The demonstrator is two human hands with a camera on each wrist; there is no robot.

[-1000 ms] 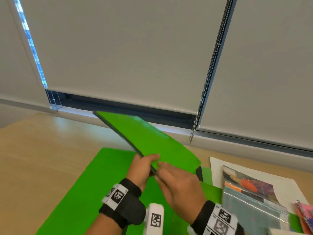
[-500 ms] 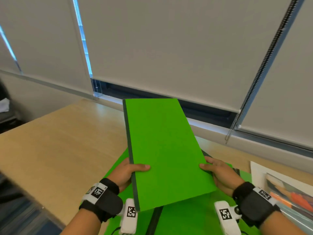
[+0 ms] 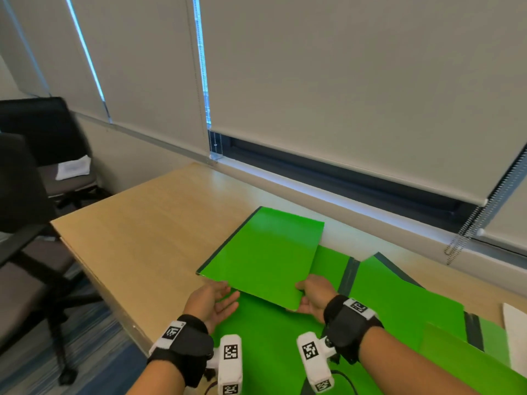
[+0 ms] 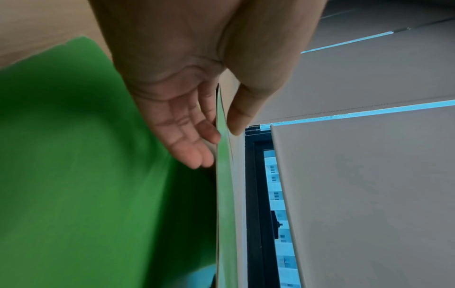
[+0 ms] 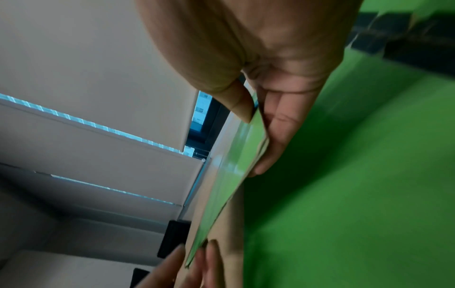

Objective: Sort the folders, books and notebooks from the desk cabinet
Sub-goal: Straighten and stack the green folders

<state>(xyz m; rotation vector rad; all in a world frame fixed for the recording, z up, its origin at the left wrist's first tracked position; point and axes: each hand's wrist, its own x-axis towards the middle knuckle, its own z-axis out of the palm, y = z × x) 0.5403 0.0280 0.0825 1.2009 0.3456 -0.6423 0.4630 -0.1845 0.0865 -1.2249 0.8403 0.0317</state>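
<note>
Head view: nearest, the left hand [image 3: 212,302] and right hand [image 3: 312,296] hold a closed green folder [image 3: 265,256] by its near edge, one at each near corner. Left wrist view has the thumb above and loosely extended fingers [image 4: 189,148] below; right wrist view shows a thumb-and-fingers pinch. Whether the folder's far edge touches anything is unclear. It sits above opened green folders [image 3: 399,303] spread on the wooden desk [image 3: 148,223]. Beyond the desk, window blinds [image 3: 342,81]; left of it, office chairs [image 3: 42,155].
</note>
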